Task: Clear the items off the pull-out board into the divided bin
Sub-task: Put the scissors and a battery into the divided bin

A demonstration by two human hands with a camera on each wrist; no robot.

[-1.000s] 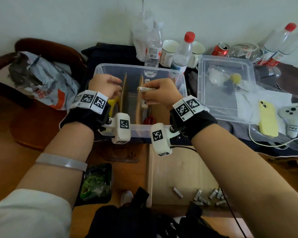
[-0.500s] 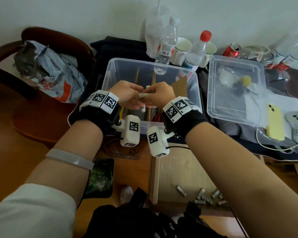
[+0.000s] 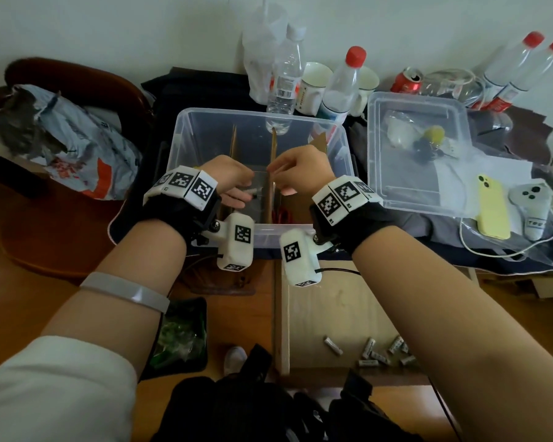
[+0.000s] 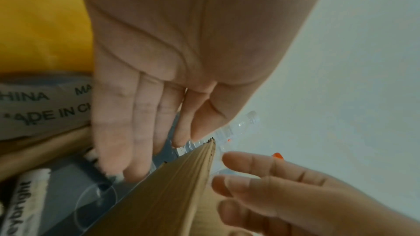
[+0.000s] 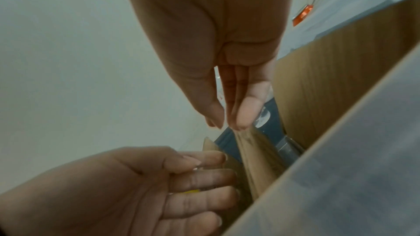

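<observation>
The clear divided bin (image 3: pixel 186 129) stands behind the pull-out board (image 3: pixel 332 307), split by upright cardboard dividers (image 3: pixel 273 145). Both hands hover inside it. My left hand (image 3: pixel 233 186) is over the middle compartment with straight fingers (image 4: pixel 118 123) and holds nothing. A blurred white marker (image 3: pixel 255 196) lies just past its fingertips, low in that compartment. My right hand (image 3: pixel 297 173) is on the other side of the divider (image 5: pixel 250 150). Its thumb and fingertips (image 5: pixel 243 114) are close together just above the divider's top edge, with nothing between them. Several small batteries (image 3: pixel 371 355) lie on the board's near right part.
Red scissors (image 3: pixel 281 215) lie in the bin's right compartment; a yellow item (image 4: pixel 45 24) is at its left. Right of it are a second clear tub (image 3: pixel 419 193), a yellow phone (image 3: pixel 492 208) and a white controller (image 3: pixel 533 208). Bottles (image 3: pixel 284 78) and mugs stand behind. A black bag (image 3: pixel 253 409) lies near me.
Half a second ago both hands held the white marker together over the bin. They have parted to either side of the divider, and the marker is out of both hands, down in the compartment.
</observation>
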